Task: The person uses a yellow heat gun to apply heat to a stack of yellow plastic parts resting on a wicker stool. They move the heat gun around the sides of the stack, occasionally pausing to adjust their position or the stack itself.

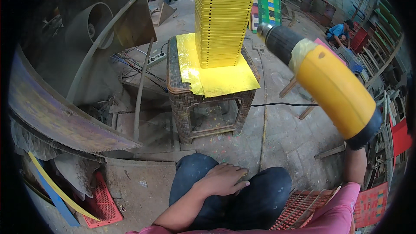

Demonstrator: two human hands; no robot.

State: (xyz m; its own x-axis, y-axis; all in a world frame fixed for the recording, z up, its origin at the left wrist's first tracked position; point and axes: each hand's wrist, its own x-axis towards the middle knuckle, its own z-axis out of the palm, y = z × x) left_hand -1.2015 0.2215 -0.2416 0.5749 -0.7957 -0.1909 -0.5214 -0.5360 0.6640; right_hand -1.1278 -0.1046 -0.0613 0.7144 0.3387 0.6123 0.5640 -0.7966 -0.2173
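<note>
- Yellow stack, many thin layers, standing upright on yellow sheet atop woven-pattern stool, straight ahead.
- Yellow heat gun raised at right, nozzle pointing up-left towards the stack side, apart from it.
- Right hand: hidden behind the tool body; presumably gripping, judging by right forearm directly below. Trigger finger: cannot tell.
- Left hand: palm down between the knees, fingers loosely curved; cannot tell if holding anything small.
- To do well, by judgement: keep nozzle clear of the layers, sweep steadily along the edges, avoid lingering on one spot. Probably prone to warping if overheated.
- Also keep left hand out of the hot air; steady the stool if wobbling, given the tall, narrow load.
- Possible snag: black cord across the floor, right of the stool; leave slack, avoid tugging.
- Left: big curved panel crowding that side; power strip behind, near the stool.
- Low down: red crate at left, red basket by the right knee, limiting elbow room.
- Far right: co-worker in blue, crouching, well apart.
</note>
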